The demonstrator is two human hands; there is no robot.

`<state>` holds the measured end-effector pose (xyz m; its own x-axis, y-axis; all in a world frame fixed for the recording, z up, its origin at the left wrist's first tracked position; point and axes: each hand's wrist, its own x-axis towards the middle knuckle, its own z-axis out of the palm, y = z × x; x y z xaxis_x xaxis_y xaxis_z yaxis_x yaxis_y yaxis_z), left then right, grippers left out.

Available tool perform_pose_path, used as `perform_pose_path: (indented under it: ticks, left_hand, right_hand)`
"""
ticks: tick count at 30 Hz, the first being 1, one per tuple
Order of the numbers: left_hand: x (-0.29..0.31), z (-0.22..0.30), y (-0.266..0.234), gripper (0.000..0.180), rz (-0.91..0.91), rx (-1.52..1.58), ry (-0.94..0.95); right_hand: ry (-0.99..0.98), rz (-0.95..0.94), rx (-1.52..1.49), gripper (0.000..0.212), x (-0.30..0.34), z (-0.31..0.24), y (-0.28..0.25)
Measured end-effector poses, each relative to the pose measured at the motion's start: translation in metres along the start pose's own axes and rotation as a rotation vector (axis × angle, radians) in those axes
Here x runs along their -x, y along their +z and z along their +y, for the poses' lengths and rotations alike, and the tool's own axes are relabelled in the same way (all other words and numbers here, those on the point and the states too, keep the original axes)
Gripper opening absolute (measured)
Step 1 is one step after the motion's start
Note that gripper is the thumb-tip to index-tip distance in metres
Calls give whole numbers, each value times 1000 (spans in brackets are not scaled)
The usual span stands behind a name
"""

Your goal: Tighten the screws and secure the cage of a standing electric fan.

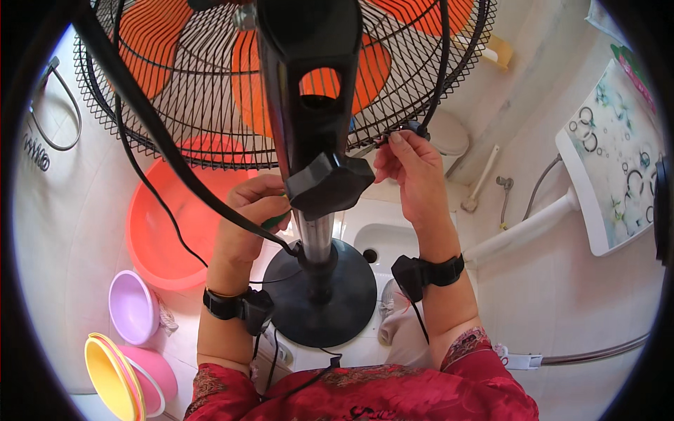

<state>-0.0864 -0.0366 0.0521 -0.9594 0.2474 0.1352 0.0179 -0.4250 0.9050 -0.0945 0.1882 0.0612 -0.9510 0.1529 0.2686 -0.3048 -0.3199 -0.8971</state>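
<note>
Left hand (254, 202) curls around green object (274, 220); raised right hand (415, 167) pinched, its hold unclear.

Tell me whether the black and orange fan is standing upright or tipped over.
Upright: the fan stands on its round black base, which lies flat, with the silver pole rising from it.

We're at head height, looking steeply down through a wide fisheye!
From above the red patterned fabric top (449, 393) at our lower edge, we face past bare left hand (254, 205) and bare right hand (414, 165) to the round black fan base (351, 302) below; the black wire fan cage with orange blades (249, 91) looms close up top.
</note>
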Motion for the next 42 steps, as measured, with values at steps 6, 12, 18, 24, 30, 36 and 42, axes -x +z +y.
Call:
perform_pose_path:
  ticks: [6,12,18,24,30,36,42]
  left_hand:
    - [-4,-4,-7,23,45,2,-20]
    - [-2,-1,-6,24,53,-13,-5]
    - [-2,1,-2,23,-1,-10,-33]
    - [0,6,0,24,36,-10,-10]
    - [-1,6,-1,23,31,29,-16]
    - [-1,5,0,23,18,4,-25]
    - [-2,4,0,23,-2,34,-14]
  right_hand:
    - [9,-22,-6,19,-1,-2,-1]
    - [27,-35,0,20,-3,-2,-3]
    - [15,-19,-6,21,-1,-3,0]
    - [18,-20,18,24,0,-2,0]
    - [8,-12,26,25,1,-2,2]
    - [12,-9,29,25,0,-2,0]
    - [15,-19,28,25,0,-2,0]
